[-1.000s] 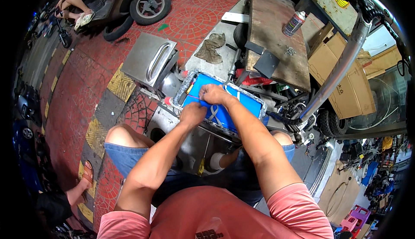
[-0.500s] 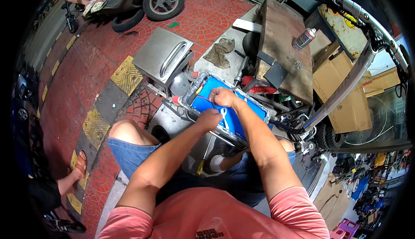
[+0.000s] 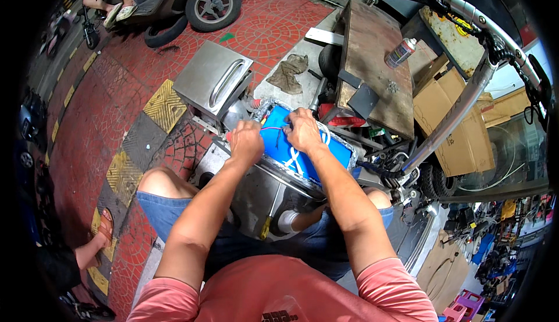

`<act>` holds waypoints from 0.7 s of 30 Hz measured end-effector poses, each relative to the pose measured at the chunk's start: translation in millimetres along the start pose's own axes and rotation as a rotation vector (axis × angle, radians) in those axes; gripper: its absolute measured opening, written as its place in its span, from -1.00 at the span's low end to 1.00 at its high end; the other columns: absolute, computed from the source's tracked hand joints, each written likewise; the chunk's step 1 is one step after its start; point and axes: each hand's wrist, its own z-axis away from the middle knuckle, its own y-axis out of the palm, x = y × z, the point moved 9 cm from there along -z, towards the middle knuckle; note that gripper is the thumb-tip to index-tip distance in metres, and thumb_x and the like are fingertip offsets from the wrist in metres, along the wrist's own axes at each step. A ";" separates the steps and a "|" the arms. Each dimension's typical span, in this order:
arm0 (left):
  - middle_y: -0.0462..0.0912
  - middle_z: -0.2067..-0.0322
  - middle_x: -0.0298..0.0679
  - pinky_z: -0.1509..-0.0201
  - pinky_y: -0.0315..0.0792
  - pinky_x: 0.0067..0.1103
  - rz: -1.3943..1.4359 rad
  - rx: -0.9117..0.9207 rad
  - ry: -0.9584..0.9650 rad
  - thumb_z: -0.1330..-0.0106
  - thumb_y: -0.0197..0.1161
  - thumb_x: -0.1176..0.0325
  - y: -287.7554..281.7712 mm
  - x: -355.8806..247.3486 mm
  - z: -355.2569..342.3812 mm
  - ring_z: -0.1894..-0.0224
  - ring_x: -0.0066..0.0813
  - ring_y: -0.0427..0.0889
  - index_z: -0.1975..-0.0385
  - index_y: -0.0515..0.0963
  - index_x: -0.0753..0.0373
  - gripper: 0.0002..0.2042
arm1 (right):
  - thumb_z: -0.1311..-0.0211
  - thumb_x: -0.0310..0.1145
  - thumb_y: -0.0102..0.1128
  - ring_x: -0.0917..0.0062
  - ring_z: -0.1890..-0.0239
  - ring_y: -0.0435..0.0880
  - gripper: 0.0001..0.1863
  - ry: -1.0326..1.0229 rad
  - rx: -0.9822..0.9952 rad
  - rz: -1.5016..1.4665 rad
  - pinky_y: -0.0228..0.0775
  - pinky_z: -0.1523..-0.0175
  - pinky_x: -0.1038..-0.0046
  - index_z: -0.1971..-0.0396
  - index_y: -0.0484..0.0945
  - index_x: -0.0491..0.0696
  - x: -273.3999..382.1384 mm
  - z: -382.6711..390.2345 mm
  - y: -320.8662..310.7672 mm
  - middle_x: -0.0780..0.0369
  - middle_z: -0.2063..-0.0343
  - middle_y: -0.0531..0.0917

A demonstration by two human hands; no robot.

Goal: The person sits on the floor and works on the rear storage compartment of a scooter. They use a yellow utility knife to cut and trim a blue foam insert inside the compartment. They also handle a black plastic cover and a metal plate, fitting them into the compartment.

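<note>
A blue block like a battery pack (image 3: 303, 169) sits in an open box with a silvery, ragged rim (image 3: 349, 160) between my knees. My right hand (image 3: 303, 131) is over the block, its fingers pinched together on a thin red wire (image 3: 271, 128). A dark wire end hangs beside those fingertips. At the box's left end my left hand (image 3: 247, 141) is curled closed and slightly blurred; what its fingers hold is hidden. The red wire spans the gap between the hands. A white strap (image 3: 293, 160) lies looped across the blue block.
A metal case with a handle (image 3: 212, 80) stands beyond the box on the left. To the right are a worn wooden board (image 3: 375, 60) bearing a spray can (image 3: 400, 53), cardboard (image 3: 451, 124) and a scooter's handlebar stem (image 3: 460, 112). A screwdriver (image 3: 267, 220) lies below the box.
My left hand has moved left and up, away from the white strap to the box's left end. My right hand stays over the block, and the strap now lies looser.
</note>
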 end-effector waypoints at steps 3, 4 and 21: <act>0.72 -0.12 -0.10 -0.27 0.39 -0.14 0.015 -0.004 0.065 -0.22 0.25 0.41 9.2 -6.2 15.9 -0.30 -0.05 0.54 -0.04 0.72 0.23 -0.63 | -0.15 -0.23 0.54 0.09 -0.19 0.60 -0.51 0.065 -0.103 0.095 0.50 -0.27 0.10 0.02 0.66 -0.24 10.0 1.9 -18.4 -0.09 -0.05 0.66; 0.71 -0.13 -0.11 -0.29 0.36 -0.13 0.011 -0.020 0.077 -0.21 0.26 0.40 11.1 -7.7 18.3 -0.31 -0.05 0.53 -0.08 0.70 0.25 -0.60 | -0.17 -0.21 0.53 0.07 -0.11 0.64 -0.52 0.150 -0.093 0.055 0.52 -0.23 0.08 0.03 0.66 -0.24 1.9 2.0 -16.2 -0.09 0.01 0.69; 0.21 -0.52 0.12 -0.53 0.11 -0.07 -0.149 0.089 -0.109 -0.37 0.37 0.12 22.9 -5.5 10.4 -0.55 0.13 0.15 -0.40 0.51 0.30 -0.37 | -0.39 -0.54 0.24 0.51 0.30 0.71 -0.69 0.406 0.217 -0.954 0.57 0.20 0.44 -0.08 0.64 -0.30 5.3 -77.8 61.8 0.14 0.24 0.75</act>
